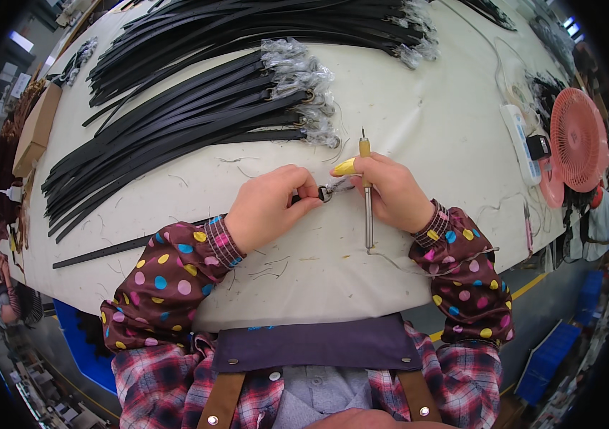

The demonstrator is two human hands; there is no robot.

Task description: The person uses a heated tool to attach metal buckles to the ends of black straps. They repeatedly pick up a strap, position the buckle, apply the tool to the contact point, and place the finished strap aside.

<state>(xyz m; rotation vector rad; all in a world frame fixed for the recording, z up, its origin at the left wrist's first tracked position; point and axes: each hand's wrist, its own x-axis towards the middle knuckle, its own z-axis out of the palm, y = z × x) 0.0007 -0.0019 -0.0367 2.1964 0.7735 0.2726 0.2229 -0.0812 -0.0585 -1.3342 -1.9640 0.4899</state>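
My left hand pinches the end of a thin black strap between thumb and fingers. The rest of the strap runs left across the table under my forearm. At the pinched end are a small metal ring and plastic-wrapped hardware, reaching toward my right fingers. My right hand is closed round a slim corded pen-shaped tool, its thin dark tip pointing away from me. A yellow finger cover sits on one right finger. Whether the right fingertips also grip the hardware, I cannot tell.
Bundled black straps with plastic-wrapped ends lie at the far left, with a second pile behind. Thread scraps dot the white table. At right are a pink fan and a white power strip; a cardboard box stands left.
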